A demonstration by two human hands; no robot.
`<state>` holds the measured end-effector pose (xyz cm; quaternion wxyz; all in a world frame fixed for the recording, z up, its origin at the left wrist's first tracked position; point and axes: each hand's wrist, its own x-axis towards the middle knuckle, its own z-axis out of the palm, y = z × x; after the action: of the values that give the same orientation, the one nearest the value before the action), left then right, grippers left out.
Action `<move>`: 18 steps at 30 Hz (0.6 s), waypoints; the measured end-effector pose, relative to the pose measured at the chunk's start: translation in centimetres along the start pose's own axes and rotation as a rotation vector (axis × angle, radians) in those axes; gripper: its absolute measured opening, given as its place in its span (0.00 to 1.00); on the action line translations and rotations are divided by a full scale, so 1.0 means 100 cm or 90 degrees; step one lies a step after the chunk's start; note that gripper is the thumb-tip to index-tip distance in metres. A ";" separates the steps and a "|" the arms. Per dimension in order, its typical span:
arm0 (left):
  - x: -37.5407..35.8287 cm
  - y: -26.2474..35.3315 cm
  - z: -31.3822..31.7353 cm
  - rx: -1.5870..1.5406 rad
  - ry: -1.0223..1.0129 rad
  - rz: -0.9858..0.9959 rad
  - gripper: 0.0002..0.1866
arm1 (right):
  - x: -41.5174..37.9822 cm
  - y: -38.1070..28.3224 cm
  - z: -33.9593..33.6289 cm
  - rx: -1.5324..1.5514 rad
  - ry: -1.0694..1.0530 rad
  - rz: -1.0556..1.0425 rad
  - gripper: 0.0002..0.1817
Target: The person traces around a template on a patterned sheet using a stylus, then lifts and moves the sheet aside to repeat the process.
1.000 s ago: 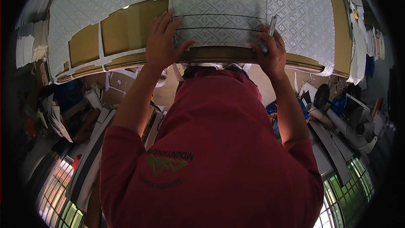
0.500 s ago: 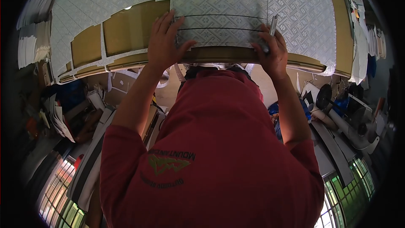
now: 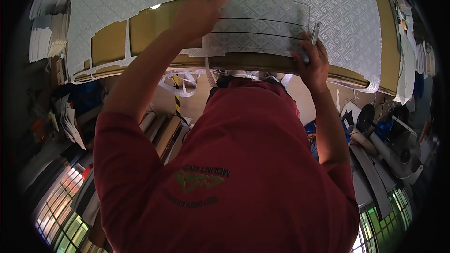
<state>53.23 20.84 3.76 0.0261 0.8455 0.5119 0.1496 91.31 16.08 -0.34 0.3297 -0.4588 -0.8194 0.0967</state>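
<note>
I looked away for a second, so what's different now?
The left hand moved forward, away from the body, to the far left part of the clear sheet. The right hand stayed at its right side, still holding the silver tool.

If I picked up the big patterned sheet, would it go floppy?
Probably floppy: the patterned sheet looks thin, and a narrow strip droops below the table. It might tear where skinny bands run between the gaps.

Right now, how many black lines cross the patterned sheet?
2. Upper line: between the hands, farther from the person. Lower line: just below it, nearer the person. Left hand may hide others.
</note>
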 end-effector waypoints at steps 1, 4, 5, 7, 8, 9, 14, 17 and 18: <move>0.013 0.002 -0.004 0.016 -0.033 0.026 0.22 | 0.000 0.000 0.000 -0.004 -0.002 0.001 0.22; 0.045 0.004 -0.009 0.073 -0.121 0.084 0.25 | 0.001 -0.003 -0.001 -0.008 -0.010 0.008 0.22; 0.054 0.009 -0.012 0.077 -0.122 0.082 0.25 | 0.001 -0.003 -0.001 -0.004 -0.008 0.006 0.22; 0.071 0.017 -0.018 0.081 -0.222 0.125 0.25 | 0.001 -0.003 -0.001 -0.004 -0.012 0.010 0.22; 0.077 0.023 -0.024 0.084 -0.223 0.126 0.25 | 0.001 -0.003 -0.001 -0.002 -0.009 0.010 0.22; 0.081 0.031 -0.029 0.072 -0.256 0.099 0.24 | 0.001 -0.003 -0.001 0.000 -0.008 0.009 0.22; 0.081 0.033 -0.029 0.036 -0.303 0.056 0.24 | 0.000 -0.003 -0.001 -0.001 0.006 0.002 0.22; 0.075 0.030 -0.026 0.037 -0.293 0.066 0.24 | 0.001 -0.004 -0.001 0.004 0.004 0.004 0.22; 0.073 0.028 -0.025 0.033 -0.298 0.070 0.25 | 0.001 -0.003 0.000 0.004 0.003 0.006 0.22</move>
<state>58.11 25.57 8.34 0.1139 0.8841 0.4489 -0.0622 91.10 15.96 -0.14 0.3328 -0.4618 -0.8161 0.0996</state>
